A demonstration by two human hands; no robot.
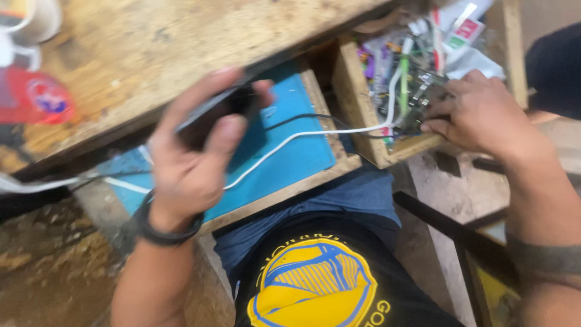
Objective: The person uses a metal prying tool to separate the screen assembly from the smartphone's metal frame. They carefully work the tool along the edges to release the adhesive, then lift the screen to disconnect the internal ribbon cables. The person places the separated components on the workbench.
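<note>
My left hand (196, 151) is closed around a dark flat phone-like object (213, 109), held up just below the edge of a worn wooden tabletop (157, 48). My right hand (478, 115) reaches into an open wooden drawer (357, 103) at the right, fingers pressed down among the cluttered small items inside; whether it grips one of them is hidden. A white cable (290, 139) runs from the drawer across a blue-lined tray (296, 151) and past my left hand.
The drawer holds pens, wires and small packets (417, 54). A red object (33, 97) and a white cup (36, 21) sit on the tabletop at far left. Black metal bars (454, 230) stand at my right; bare dirt floor lies at lower left.
</note>
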